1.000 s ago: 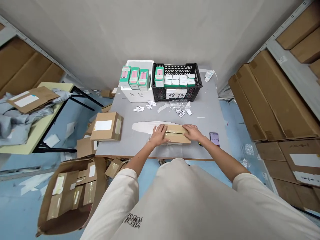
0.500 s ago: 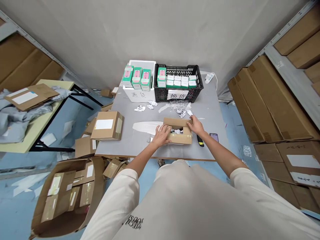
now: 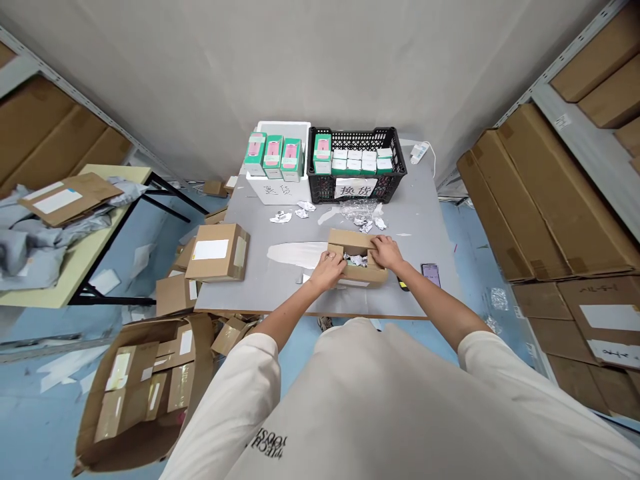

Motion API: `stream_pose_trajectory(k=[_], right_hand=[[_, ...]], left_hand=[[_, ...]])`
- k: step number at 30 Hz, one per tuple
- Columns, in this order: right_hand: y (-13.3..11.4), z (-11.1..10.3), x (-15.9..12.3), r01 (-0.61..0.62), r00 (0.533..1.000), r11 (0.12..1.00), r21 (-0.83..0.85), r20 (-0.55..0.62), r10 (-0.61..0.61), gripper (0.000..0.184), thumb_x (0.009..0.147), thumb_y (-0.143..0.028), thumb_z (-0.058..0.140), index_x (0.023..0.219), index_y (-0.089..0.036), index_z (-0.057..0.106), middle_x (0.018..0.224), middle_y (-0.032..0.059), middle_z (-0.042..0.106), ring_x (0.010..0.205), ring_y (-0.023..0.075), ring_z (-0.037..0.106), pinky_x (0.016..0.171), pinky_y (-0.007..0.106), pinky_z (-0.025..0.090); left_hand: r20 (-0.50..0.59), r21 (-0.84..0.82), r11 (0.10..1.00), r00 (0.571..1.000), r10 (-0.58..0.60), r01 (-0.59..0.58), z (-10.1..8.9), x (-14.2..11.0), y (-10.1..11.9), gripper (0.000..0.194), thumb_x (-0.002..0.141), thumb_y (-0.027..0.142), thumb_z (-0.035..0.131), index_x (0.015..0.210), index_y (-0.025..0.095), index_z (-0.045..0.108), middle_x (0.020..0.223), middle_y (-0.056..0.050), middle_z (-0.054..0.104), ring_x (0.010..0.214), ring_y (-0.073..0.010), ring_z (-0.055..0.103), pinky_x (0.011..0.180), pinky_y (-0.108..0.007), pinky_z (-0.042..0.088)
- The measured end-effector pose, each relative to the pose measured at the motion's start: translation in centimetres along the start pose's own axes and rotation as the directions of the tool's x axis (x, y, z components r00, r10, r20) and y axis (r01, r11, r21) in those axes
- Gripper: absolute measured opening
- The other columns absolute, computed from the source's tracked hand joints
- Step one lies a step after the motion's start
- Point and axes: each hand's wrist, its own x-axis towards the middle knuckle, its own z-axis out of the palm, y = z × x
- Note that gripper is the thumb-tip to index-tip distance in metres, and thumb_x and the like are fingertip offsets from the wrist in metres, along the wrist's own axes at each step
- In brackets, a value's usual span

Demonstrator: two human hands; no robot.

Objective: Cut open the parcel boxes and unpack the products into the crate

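In the head view an open cardboard box (image 3: 361, 275) stands near the table's front edge, with crumpled printed paper (image 3: 355, 259) showing inside. My left hand (image 3: 329, 269) grips the box's left side, fingers bent over the flap there. At the opposite side, my right hand (image 3: 388, 254) has its fingers curled over the right flap, near the back corner. What lies under the paper is hidden. A black and yellow box cutter (image 3: 403, 285) is partly covered by my right forearm, and a phone (image 3: 430, 274) lies to its right.
Behind the box are paper scraps (image 3: 281, 217) and clear plastic wrap (image 3: 356, 209). A white bin (image 3: 278, 192) and a black crate (image 3: 400, 175) hold green-and-white boxes. A closed carton (image 3: 218, 252) sits on the left. Below stands a large carton (image 3: 200, 380) of parcels.
My left hand has shifted right, its fingers now closer over the left flap. The right flap is tipped slightly outward under my right hand, and more of the paper inside shows.
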Motion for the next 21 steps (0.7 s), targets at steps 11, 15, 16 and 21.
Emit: stream_pose_trajectory(k=[11,15,16,21], right_hand=[[-2.1,0.0,-0.6,-0.087,0.980,0.996,-0.024,0.175,0.090,0.071,0.093,-0.060,0.056,0.147,-0.015,0.048,0.155,0.0221,0.044,0.140,0.0403,0.039,0.111,0.052,0.035],[-2.9,0.3,-1.1,-0.107,0.973,0.992,-0.072,0.199,0.119,0.081,0.093,-0.061,0.055,0.155,-0.013,0.036,0.161,0.0212,0.036,0.148,0.0371,0.031,0.116,0.049,0.030],[-3.0,0.4,-1.2,-0.114,0.972,0.990,-0.081,0.198,0.129,0.083,0.092,-0.061,0.056,0.155,-0.013,0.034,0.162,0.0214,0.035,0.149,0.0371,0.029,0.116,0.049,0.029],[-3.5,0.8,-1.3,-0.138,0.967,0.985,-0.099,0.200,0.155,0.086,0.091,-0.057,0.057,0.158,-0.010,0.030,0.165,0.0222,0.031,0.152,0.0380,0.024,0.119,0.049,0.027]], left_hand=[[0.005,0.024,0.995,0.995,0.102,-0.102,-0.2,-2.6,0.3,0.043,0.106,0.048,0.037,0.117,0.021,0.070,0.106,-0.012,0.066,0.105,-0.0285,0.061,0.105,-0.047,0.036],[0.092,0.016,0.995,0.991,0.097,-0.099,0.1,-2.8,0.4,0.036,0.105,0.041,0.042,0.123,0.022,0.066,0.107,-0.010,0.068,0.102,-0.0258,0.063,0.098,-0.042,0.039],[0.105,0.025,0.994,0.989,0.102,-0.105,0.2,-2.5,0.3,0.035,0.102,0.041,0.048,0.127,0.023,0.064,0.113,-0.011,0.067,0.108,-0.0270,0.062,0.099,-0.042,0.039],[0.187,0.066,0.977,0.964,0.188,-0.203,0.7,-0.6,0.1,0.054,0.091,0.036,0.064,0.142,0.022,0.053,0.143,-0.014,0.057,0.142,-0.0334,0.043,0.116,-0.052,0.029]])
